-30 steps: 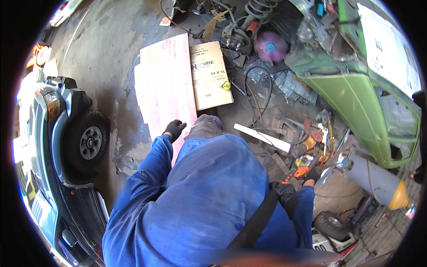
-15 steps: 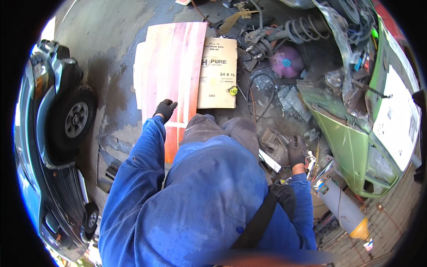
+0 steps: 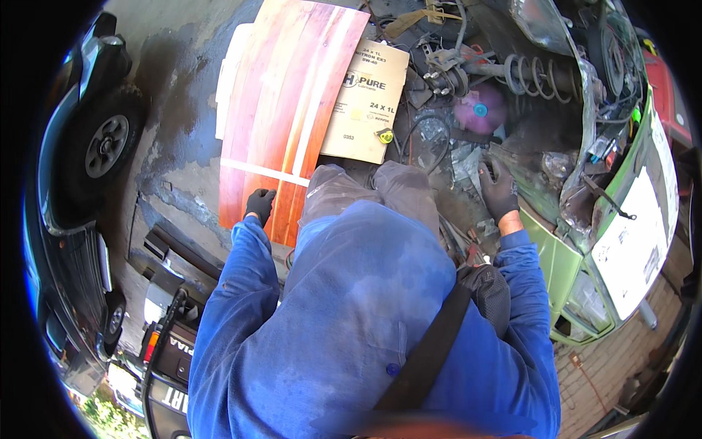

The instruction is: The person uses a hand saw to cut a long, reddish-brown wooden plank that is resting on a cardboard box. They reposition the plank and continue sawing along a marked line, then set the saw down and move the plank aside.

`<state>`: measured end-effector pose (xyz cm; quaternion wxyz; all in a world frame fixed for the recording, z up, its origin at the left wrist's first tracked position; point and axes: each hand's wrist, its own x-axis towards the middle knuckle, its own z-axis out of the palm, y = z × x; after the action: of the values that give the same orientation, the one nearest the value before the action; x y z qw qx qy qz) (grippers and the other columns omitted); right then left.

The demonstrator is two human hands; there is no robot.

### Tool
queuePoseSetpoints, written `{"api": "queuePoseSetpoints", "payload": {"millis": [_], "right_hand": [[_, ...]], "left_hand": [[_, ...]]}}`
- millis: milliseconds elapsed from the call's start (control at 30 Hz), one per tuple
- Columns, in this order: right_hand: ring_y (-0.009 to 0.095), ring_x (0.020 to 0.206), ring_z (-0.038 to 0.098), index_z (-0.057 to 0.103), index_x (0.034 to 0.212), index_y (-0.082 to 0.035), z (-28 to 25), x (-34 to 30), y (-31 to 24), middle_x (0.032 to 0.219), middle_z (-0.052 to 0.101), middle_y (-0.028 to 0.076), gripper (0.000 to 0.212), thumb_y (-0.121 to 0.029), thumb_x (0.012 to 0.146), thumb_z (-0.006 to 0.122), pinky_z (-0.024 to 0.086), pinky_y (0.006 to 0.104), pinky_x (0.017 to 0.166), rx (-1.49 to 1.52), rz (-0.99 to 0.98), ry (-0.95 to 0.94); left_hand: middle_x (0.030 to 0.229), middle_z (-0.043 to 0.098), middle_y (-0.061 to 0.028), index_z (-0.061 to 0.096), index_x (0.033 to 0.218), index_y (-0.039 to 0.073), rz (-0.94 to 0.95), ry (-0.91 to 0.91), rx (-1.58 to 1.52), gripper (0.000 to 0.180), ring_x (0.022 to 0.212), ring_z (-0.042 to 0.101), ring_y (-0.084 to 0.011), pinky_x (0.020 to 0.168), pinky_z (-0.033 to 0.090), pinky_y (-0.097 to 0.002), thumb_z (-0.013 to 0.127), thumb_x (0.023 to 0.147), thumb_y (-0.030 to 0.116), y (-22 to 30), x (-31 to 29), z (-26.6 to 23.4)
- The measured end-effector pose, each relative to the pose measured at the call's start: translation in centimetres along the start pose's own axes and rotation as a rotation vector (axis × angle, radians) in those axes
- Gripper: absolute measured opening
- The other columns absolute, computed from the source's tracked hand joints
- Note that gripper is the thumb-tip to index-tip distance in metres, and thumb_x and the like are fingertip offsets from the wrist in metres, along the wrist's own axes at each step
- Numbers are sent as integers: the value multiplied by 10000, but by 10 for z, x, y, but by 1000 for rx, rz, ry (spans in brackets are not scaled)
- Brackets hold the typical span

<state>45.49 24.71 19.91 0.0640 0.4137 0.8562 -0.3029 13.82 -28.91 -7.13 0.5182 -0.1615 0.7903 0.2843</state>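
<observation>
A large reddish wooden panel (image 3: 270,95) with pale stripes lies before me, partly over a flattened cardboard box (image 3: 365,95). My left hand (image 3: 261,204), in a black glove, is at the panel's near left part with its fingers loosely apart. Nothing shows in its grasp; whether it presses on the wood I cannot tell. On the cardboard rests a yellow and black tape measure (image 3: 384,136). Out to the right, my gloved right hand (image 3: 499,192) is raised beside the green car body part (image 3: 545,219). Its fingers are spread and curved, with nothing between them.
At the upper right are a coil spring (image 3: 537,79), a purple disc (image 3: 480,110) and a dark hose (image 3: 431,139). White paper (image 3: 640,219) covers part of the green body. A dark vehicle's wheel (image 3: 107,146) stands at left, with a black bumper (image 3: 179,256) nearer me.
My right hand has moved up and forward from the clutter by my side. The left hand sits slightly lower on the panel. The whole view has shifted and turned a little.
</observation>
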Motion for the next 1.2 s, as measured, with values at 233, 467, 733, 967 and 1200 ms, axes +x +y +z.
{"api": "queuePoseSetpoints", "payload": {"millis": [233, 467, 733, 967, 1200], "right_hand": [[362, 1225, 685, 634, 1423, -33, 2, 40, 4, 1352, 691, 215, 435, -203, 1025, 677, 546, 424, 1027, -17, -164, -160], [404, 1225, 674, 630, 1426, -19, 5, 119, 24, 1326, 691, 240, 485, -273, 1016, 679, 531, 445, 1052, -57, -215, -326], [390, 1218, 675, 615, 1448, -27, 16, 196, -3, 1363, 676, 239, 508, -255, 999, 682, 525, 451, 1062, -149, -263, -390], [423, 1236, 679, 656, 1388, -28, 61, 307, -39, 1320, 699, 254, 453, -256, 997, 673, 527, 462, 1055, -362, -338, -341], [450, 1282, 643, 657, 1390, -12, 138, 501, 10, 1366, 679, 287, 500, -323, 998, 640, 505, 483, 1086, -512, -292, -268]], "left_hand": [[798, 690, -55, 745, 1113, 29, 8, 135, -152, 354, 638, 617, -144, 564, 511, -342, 768, 993, 362, -22, -14, 19], [926, 730, -65, 740, 1152, 33, 125, 273, -203, 369, 786, 652, -153, 663, 536, -338, 753, 1002, 369, -17, -21, 69], [1262, 743, -213, 712, 1313, 30, 178, 273, 67, 544, 1212, 695, -327, 1051, 530, -424, 771, 960, 440, 43, -23, 161], [1454, 652, -229, 634, 1427, 40, 110, 239, 111, 688, 1353, 622, -381, 1142, 488, -465, 807, 930, 482, 80, 41, 152], [1697, 356, -259, 430, 1618, 47, 103, 421, 225, 930, 1560, 384, -413, 1268, 366, -483, 834, 897, 475, 103, 191, 124]]}}
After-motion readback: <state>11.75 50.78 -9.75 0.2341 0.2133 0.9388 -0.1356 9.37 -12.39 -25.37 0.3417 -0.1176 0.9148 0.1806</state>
